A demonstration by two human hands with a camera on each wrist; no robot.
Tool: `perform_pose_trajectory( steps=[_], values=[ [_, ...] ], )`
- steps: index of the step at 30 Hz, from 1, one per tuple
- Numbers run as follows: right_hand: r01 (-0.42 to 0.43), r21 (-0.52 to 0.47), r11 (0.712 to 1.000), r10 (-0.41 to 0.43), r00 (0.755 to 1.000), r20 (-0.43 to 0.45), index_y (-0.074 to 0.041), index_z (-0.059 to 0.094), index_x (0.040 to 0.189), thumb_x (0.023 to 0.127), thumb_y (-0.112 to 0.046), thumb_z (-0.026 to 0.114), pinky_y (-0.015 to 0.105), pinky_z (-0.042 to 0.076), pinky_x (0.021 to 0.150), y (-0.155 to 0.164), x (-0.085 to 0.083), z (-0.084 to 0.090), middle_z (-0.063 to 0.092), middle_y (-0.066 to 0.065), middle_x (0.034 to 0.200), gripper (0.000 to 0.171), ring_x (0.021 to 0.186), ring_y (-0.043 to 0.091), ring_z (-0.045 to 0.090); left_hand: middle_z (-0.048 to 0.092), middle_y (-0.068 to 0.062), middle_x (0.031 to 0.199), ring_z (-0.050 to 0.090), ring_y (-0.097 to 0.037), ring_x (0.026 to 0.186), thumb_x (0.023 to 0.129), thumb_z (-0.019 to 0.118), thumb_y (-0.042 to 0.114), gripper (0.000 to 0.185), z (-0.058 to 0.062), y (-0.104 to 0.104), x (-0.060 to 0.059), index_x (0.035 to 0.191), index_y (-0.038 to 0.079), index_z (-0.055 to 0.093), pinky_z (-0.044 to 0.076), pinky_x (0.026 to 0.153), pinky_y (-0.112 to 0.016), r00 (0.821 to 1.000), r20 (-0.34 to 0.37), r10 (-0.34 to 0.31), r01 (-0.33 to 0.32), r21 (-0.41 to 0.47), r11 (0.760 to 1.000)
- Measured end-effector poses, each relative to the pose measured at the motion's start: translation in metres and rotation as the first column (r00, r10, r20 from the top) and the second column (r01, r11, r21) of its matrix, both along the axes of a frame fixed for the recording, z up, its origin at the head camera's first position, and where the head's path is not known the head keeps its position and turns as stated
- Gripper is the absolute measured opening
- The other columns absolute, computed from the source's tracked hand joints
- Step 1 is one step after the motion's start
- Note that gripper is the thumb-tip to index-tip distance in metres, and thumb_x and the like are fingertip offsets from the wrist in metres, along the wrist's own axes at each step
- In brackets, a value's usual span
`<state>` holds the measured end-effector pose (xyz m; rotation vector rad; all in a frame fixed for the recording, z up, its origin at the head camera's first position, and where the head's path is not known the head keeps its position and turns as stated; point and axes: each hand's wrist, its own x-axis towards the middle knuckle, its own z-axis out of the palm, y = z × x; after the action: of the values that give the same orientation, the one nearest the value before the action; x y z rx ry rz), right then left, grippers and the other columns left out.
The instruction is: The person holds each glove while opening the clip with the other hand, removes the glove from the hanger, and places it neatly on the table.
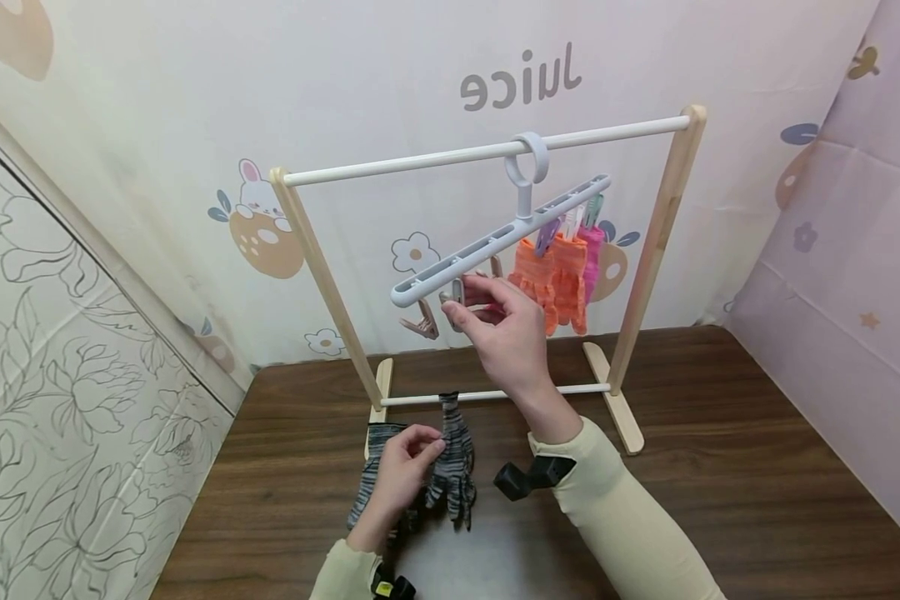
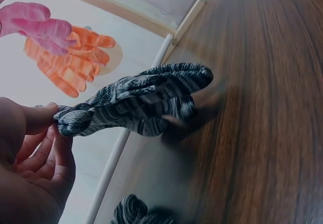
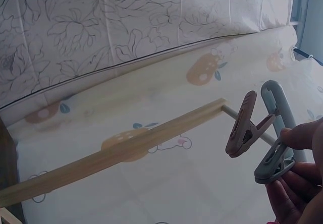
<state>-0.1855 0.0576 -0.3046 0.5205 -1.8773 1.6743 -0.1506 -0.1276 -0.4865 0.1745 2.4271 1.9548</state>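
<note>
Wooden drying rack (image 1: 648, 275) stands on the dark wood table (image 1: 720, 467), just beyond both hands. White clip hanger (image 1: 495, 242) hooks on the rack's top bar (image 1: 420, 158), tilted, low end toward the right hand.

Progress, as I judge it: roughly half done. Orange gloves (image 1: 557, 283) and a pink glove (image 1: 592, 258) are already clipped up at the hanger's far end, past the right hand. Two striped grey gloves are not yet hung.

Left hand (image 1: 401, 475) pinches the cuff of one striped grey glove (image 2: 136, 103) between thumb and fingers, lifted slightly off the table. Second striped glove (image 1: 367, 475) lies flat, partly under that hand.

Right hand (image 1: 506, 333) is raised to the hanger's low end, fingers pinching a grey clip (image 3: 272, 163); whether its mouth is open can't be told. Brown clip (image 3: 242, 125) hangs free just beside it, toward the hanger's tip.

In the way: little. The rack's lower crossbar (image 1: 495, 394) runs between the two hands, so the glove has to go up over it.
</note>
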Motion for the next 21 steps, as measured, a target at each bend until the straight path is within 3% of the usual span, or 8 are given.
perform_pose_trajectory(
  steps=[4,11,12,19,21],
  values=[
    [0.0,-0.004,1.0,0.0,1.0,0.002,-0.001,0.069,0.12,0.085,-0.012,0.08,0.028,0.056,0.08,0.001,0.0,-0.001,0.069,0.013,0.103,0.038,0.088,0.018,0.068,0.068,-0.013,0.088,0.059,-0.013,0.073,0.092,0.068,0.004,0.011,0.016,-0.001,0.007,0.1,-0.005,0.068,0.046,0.064,-0.023,1.0,-0.005,0.001,-0.001,-0.031,1.0],
    [-0.009,-0.012,1.0,0.009,1.0,-0.002,-0.001,0.069,0.12,0.084,-0.011,0.081,0.029,0.056,0.08,0.001,0.001,-0.001,0.069,0.013,0.103,0.039,0.086,0.019,0.068,0.068,-0.014,0.088,0.06,-0.017,0.074,0.092,0.068,0.002,0.01,0.016,-0.005,0.01,0.099,-0.006,0.069,0.047,0.064,-0.024,1.0,0.004,-0.002,0.002,-0.084,0.996],
    [-0.008,-0.013,1.0,0.008,1.0,-0.001,-0.001,0.069,0.12,0.084,-0.011,0.081,0.029,0.056,0.08,0.001,0.001,-0.001,0.069,0.013,0.103,0.039,0.086,0.019,0.068,0.068,-0.014,0.088,0.06,-0.017,0.074,0.092,0.068,0.002,0.01,0.014,-0.006,0.009,0.099,-0.006,0.069,0.047,0.064,-0.024,1.0,0.002,-0.003,0.003,-0.089,0.996],
    [0.002,-0.01,1.0,-0.002,1.0,0.003,0.0,0.069,0.12,0.084,-0.012,0.081,0.028,0.056,0.081,0.003,0.002,-0.002,0.069,0.015,0.104,0.039,0.088,0.019,0.068,0.068,-0.004,0.084,0.057,-0.011,0.068,0.092,0.072,0.012,0.01,-0.03,-0.016,-0.008,0.097,0.004,0.072,0.046,0.059,-0.023,1.0,-0.014,0.02,-0.021,-0.143,0.99],
    [0.003,-0.008,1.0,-0.003,1.0,0.004,-0.001,0.069,0.12,0.084,-0.012,0.081,0.028,0.056,0.081,0.003,0.002,-0.002,0.069,0.012,0.104,0.039,0.088,0.019,0.068,0.068,-0.001,0.082,0.057,-0.011,0.066,0.091,0.072,0.015,0.01,-0.033,-0.018,-0.008,0.096,0.005,0.072,0.046,0.058,-0.023,1.0,-0.026,0.015,-0.019,-0.177,0.984]
  ],
)
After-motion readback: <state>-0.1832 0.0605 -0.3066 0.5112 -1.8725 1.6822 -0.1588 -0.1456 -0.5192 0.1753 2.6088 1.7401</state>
